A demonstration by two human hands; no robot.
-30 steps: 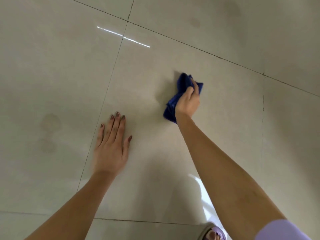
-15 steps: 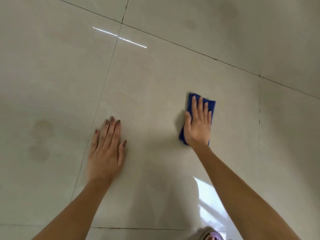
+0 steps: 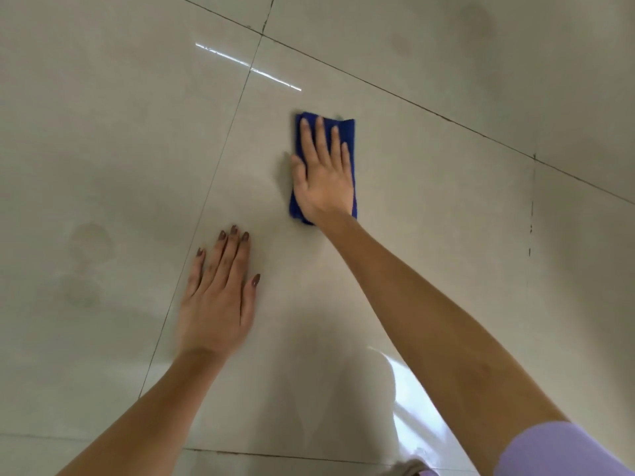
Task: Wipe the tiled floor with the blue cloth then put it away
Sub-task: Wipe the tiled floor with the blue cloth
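Right hand (image 3: 324,182) lies flat, fingers spread, pressing the folded blue microfibre cloth (image 3: 347,130) onto the glossy beige tiled floor (image 3: 429,201). Left hand (image 3: 216,304) rests open, empty. The cloth looks soft and light; pinch a free edge to lift.

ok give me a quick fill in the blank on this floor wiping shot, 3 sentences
1. The right hand presses flat on a folded cloth coloured ____.
2. The left hand rests on the bare ____, holding nothing.
3. The cloth lies to the ____ of the left hand.

Missing words: blue; floor; right
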